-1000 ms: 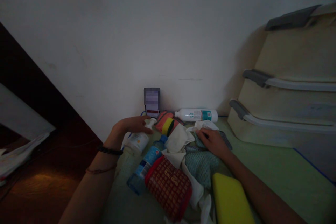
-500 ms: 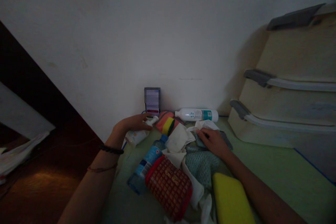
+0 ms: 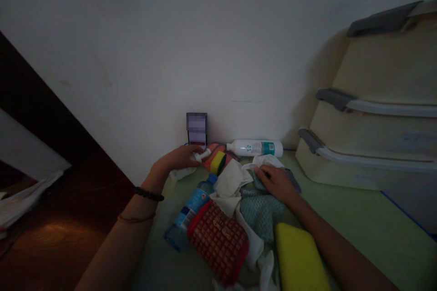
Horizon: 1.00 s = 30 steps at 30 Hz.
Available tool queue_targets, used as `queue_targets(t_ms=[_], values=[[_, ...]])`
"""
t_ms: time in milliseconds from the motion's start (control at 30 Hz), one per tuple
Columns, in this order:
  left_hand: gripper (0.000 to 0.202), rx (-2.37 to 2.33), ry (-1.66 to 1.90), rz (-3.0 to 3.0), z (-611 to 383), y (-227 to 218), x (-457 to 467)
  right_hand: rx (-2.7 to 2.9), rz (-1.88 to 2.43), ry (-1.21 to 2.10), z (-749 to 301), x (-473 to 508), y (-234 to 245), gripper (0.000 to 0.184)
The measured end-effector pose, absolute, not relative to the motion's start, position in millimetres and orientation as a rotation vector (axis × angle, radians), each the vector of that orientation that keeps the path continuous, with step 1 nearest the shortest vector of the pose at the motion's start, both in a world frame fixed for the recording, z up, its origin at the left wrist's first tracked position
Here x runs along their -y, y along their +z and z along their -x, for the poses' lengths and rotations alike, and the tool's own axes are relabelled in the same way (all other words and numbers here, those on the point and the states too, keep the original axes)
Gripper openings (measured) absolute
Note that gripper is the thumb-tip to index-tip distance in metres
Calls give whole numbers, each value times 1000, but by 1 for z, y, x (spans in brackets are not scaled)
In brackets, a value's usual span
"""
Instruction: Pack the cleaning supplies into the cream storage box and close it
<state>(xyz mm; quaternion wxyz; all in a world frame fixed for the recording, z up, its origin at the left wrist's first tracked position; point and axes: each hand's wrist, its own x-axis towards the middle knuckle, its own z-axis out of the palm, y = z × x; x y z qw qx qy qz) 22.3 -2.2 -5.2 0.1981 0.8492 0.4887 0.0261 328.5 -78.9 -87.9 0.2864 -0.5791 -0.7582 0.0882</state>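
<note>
My left hand [image 3: 177, 159] is closed round a small white pump bottle [image 3: 186, 170], which lies low on the green surface [image 3: 341, 218] near the wall. Its nozzle points toward an orange and yellow sponge [image 3: 216, 159]. My right hand [image 3: 276, 183] rests with curled fingers on a teal knitted cloth [image 3: 261, 209], beside crumpled white cloths [image 3: 232, 179]. A clear water bottle with a blue cap [image 3: 187, 213] lies between my arms, next to a red patterned pouch [image 3: 218, 241].
A white spray bottle [image 3: 254, 148] lies against the wall. A small box [image 3: 197, 129] stands at the wall behind the sponge. A yellow sponge block [image 3: 297, 259] lies by my right forearm. Stacked cream drawers [image 3: 375, 113] fill the right. Dark wooden floor [image 3: 51, 236] drops off left.
My left hand has carried the white pump bottle back toward the wall and lowered it onto the surface. My right hand has stayed on the teal cloth.
</note>
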Motion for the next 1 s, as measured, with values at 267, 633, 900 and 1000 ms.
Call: queue_targets(t_ms=[267,633,900,1000], values=[[70,-1436,51,-2373,-20,-4,2,2034,1539,232,-329,79,-88,44],[66,-1392,4,-2358,-20,-3,4,2034,1529,228,-329,79,-88,43],[69,-1525,-70,-2336,-16,-4,3,2029,1530,236,-328,79,-87,43],[64,-1473,-44,-2375,-16,-3,3,2026,1538,241,-328,80,-87,43]])
